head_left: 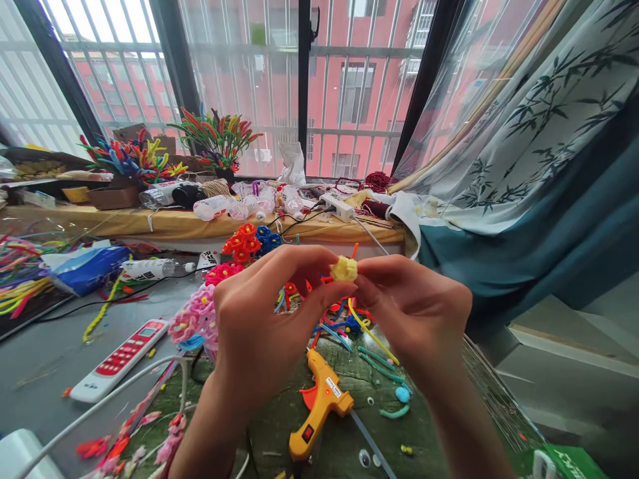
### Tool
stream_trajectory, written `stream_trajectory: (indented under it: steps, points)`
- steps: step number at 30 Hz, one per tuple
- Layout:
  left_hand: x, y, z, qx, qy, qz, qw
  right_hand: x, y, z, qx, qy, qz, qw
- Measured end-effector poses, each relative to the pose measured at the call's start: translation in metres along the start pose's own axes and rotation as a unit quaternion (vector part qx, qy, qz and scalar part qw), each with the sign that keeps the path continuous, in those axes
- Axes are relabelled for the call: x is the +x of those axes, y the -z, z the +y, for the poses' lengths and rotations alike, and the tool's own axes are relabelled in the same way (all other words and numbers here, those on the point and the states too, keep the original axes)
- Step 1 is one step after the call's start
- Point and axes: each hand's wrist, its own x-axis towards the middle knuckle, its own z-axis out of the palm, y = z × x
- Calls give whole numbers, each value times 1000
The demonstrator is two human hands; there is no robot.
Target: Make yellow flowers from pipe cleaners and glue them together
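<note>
Between the fingertips of both hands is a small pale-yellow fuzzy piece (345, 269), apparently bent pipe cleaner, held up over the table. My left hand (272, 299) pinches it from the left, its thumb below. From the right, my right hand (412, 293) grips it between thumb and forefinger. A short orange tip (355, 250) shows just above the piece; whether it joins it I cannot tell. A yellow pipe cleaner (372, 332) runs below my right hand. On the table beneath lies a yellow hot glue gun (322, 406) with a glue stick (372, 442) in its back.
Pink pipe-cleaner flowers (197, 316) and red ones (242, 243) stand left of my hands. Teal pipe-cleaner pieces (382, 366) and a googly eye (365, 458) lie right. A white-and-red remote (120, 359), cable (110, 399) and bottle (154, 269) are left; plastic bottles (212, 207) line the sill.
</note>
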Motion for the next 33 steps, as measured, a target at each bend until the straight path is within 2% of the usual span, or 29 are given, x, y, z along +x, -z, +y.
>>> stream_trajectory:
  steps: [7, 9, 13, 15, 20, 25, 28, 33]
  points:
    - [3, -3, -1, 45, -55, 2, 997, 3, 3, 1, 103, -94, -30, 990]
    - [3, -4, -1, 31, -37, -2, 999, 4, 2, 3, 130, -110, -34, 985]
    - [3, -1, -3, -62, 34, -6, 997, 5, 2, 6, 178, -146, -35, 972]
    - [2, 0, -4, -82, 45, -10, 996, 5, 2, 7, 194, -158, -43, 967]
    - [4, 0, -5, -15, -1, -35, 999, 5, 3, 7, 192, -158, -58, 967]
    - [6, -2, -5, 25, -33, -32, 999, 4, 1, 4, 164, -162, -37, 972]
    - [5, -3, -8, -14, -1, -33, 999, 5, 2, 3, 169, -166, -48, 970]
    - [5, -3, -13, -113, 73, -29, 991, 6, 4, 7, 218, -230, -91, 944]
